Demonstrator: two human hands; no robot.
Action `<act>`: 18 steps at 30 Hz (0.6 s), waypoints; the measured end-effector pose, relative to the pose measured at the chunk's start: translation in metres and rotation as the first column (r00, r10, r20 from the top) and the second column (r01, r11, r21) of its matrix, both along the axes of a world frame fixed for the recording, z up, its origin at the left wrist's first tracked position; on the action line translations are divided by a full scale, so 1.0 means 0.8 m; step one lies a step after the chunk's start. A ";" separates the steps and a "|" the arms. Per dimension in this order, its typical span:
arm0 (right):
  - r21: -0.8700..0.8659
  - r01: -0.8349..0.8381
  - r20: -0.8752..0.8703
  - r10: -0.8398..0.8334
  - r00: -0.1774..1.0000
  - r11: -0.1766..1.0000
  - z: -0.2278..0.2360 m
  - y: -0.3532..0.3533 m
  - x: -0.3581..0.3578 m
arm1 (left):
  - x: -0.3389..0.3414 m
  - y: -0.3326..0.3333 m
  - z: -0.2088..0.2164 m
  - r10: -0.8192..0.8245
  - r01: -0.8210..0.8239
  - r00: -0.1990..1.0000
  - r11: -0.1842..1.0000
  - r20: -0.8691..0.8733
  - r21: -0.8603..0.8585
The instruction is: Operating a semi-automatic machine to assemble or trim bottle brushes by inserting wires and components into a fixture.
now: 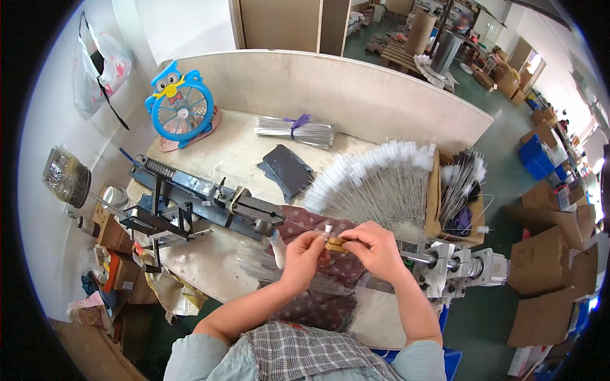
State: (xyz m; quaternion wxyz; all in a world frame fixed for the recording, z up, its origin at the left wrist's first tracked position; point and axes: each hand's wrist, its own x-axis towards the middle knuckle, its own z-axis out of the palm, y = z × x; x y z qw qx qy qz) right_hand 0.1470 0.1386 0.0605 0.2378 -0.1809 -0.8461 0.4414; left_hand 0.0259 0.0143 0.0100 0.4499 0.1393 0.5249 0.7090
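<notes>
My left hand is closed in a pinch at the middle of the bench, next to a small white tip. What its fingers grip is mostly hidden. Close on its right, my right hand has its thumb and fingers closed on a small brass-coloured block. The fingertips of both hands nearly meet around this block. Below them a dark dotted cloth covers the bench edge, with a bundle of thin metal wires lying across it. Thin wire brushes with white heads fan out beyond my right hand.
A metal bench fixture runs along the left, and a machine spindle stands on the right. Farther back are a blue fan, a tied wire bundle and dark sheets. A cardboard box holds more brushes.
</notes>
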 end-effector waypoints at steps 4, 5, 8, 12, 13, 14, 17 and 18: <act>0.392 0.035 -0.063 -0.011 0.998 0.919 0.012 -0.006 -0.023 | -0.021 -0.015 0.003 0.209 -0.208 0.978 0.977 -0.019 0.050; 0.485 0.101 -0.113 -0.052 0.992 0.869 0.015 -0.010 -0.036 | -0.025 -0.017 0.004 0.207 -0.206 0.978 0.977 -0.018 0.047; 0.612 0.155 -0.039 -0.166 0.985 0.776 0.012 -0.020 -0.077 | -0.032 -0.022 0.009 0.170 -0.173 0.981 0.985 0.097 0.017; 0.518 0.050 0.020 -0.070 0.997 0.854 -0.009 -0.023 -0.095 | -0.034 -0.022 0.011 0.152 -0.154 0.975 0.988 0.165 0.001; 0.475 0.053 0.023 -0.073 0.997 0.878 -0.004 -0.022 -0.091 | -0.038 -0.023 0.009 0.161 -0.164 0.971 0.986 0.174 0.005; 0.431 0.061 0.031 -0.082 0.996 0.900 0.001 -0.024 -0.087 | -0.039 -0.024 0.009 0.129 -0.133 0.981 0.991 0.146 0.017; 0.278 0.027 0.133 -0.067 0.989 0.960 0.006 -0.023 -0.088 | -0.041 -0.033 0.000 0.042 -0.043 0.996 0.999 0.076 0.013; 0.291 0.036 0.138 -0.079 0.987 0.956 0.005 -0.020 -0.089 | -0.044 -0.032 -0.002 -0.012 0.012 1.000 1.000 0.020 -0.010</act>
